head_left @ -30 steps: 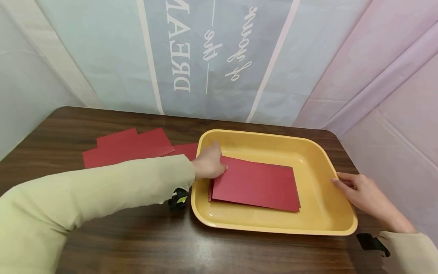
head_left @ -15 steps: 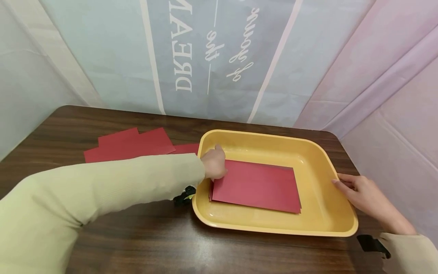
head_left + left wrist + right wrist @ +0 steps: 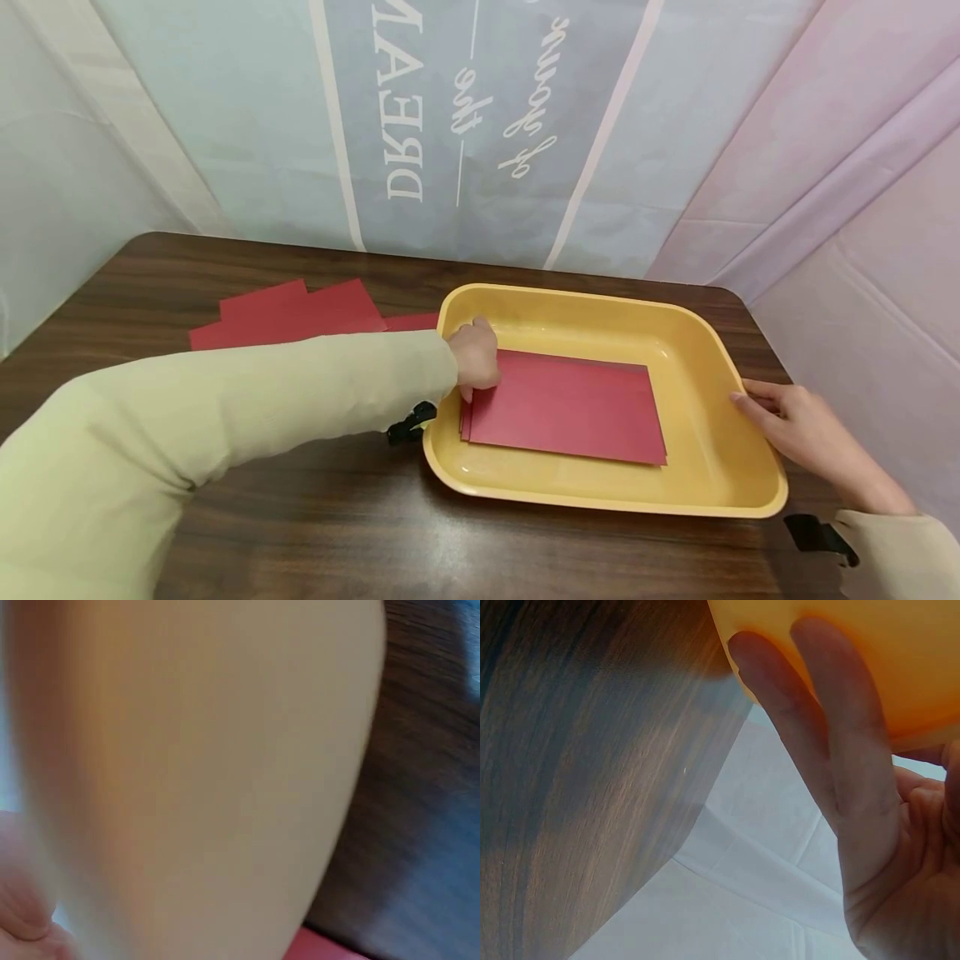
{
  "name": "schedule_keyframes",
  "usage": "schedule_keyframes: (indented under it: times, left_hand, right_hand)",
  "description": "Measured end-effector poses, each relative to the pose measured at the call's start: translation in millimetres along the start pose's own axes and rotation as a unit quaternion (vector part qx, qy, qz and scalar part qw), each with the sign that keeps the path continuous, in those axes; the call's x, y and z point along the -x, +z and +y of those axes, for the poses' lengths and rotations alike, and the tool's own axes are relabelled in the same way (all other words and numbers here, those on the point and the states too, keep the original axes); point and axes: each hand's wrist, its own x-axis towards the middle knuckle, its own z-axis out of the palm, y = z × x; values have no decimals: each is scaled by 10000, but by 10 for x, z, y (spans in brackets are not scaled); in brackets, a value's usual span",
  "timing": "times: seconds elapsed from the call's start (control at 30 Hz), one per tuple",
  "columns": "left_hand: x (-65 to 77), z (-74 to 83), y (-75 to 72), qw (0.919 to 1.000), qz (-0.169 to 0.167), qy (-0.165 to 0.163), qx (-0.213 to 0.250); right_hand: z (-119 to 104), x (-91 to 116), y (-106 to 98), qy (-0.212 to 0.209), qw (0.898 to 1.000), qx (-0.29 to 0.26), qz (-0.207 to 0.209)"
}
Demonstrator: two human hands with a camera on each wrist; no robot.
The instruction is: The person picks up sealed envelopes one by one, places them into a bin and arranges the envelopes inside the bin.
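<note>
A stack of red cards (image 3: 567, 408) lies in a yellow plastic tray (image 3: 600, 506) in the head view. Reaching over the tray's left wall, my left hand (image 3: 475, 354) has its fingers right at the stack's left end. Its grip on them is hard to tell, as the fingers are partly hidden. The tray's wall fills most of the left wrist view. My right hand (image 3: 797, 425) holds the tray's right rim, thumb inside and fingers outside; two fingers (image 3: 847, 712) lie against the outer wall in the right wrist view.
More red cards (image 3: 315, 310) lie overlapping on the dark wooden table (image 3: 322, 517), left of the tray and partly behind the left sleeve. A printed cloth (image 3: 465, 125) hangs behind the table's back edge. A pale cloth stands at the right.
My left hand has moved a little rightward and its thumb no longer lies over the top card. The stack has shifted slightly right in the tray. My right hand stays at the rim.
</note>
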Motion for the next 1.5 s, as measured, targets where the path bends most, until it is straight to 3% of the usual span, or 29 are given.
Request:
schedule_keyframes:
  times: [0.37,0.5,0.7,0.83,1.07,1.27,1.5]
  left_hand:
    - [105,69,-139,9994,-17,186,277]
    - [143,48,-202,9981,-11,464,403]
    - [161,-62,-294,9921,340,1106,482]
    - [213,-174,-367,9881,706,1215,621]
    - [353,-430,-633,9803,1092,818,1426]
    - [429,-810,-788,9838,1211,594,1178]
    - [480,-1153,-796,9875,1068,479,1057]
  right_hand:
    - [-15,13,-4,-58,10000,35,-1]
    - [-16,17,1,-69,10000,16,15]
    - [-18,15,-5,-22,10000,22,-13]
    - [-30,12,-4,8,10000,16,-34]
    - [-23,14,-9,80,9999,24,-112]
    - [-12,24,-9,-22,10000,61,23]
    - [-29,14,-4,38,9999,123,4]
